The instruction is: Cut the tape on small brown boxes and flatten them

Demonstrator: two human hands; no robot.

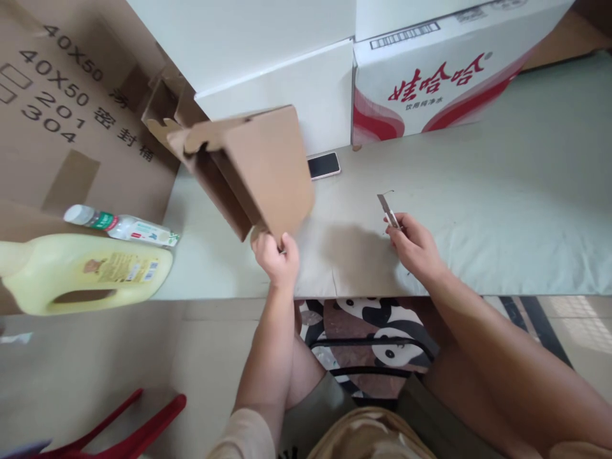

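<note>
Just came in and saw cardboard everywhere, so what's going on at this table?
A person sits at the table. The left hand grips a folded brown cardboard box by its lower corner, holding it tilted above the tabletop. The right hand holds a small utility knife, blade pointing away. A phone lies behind the box, and a yellow jug and a small bottle lie to the left.
</note>
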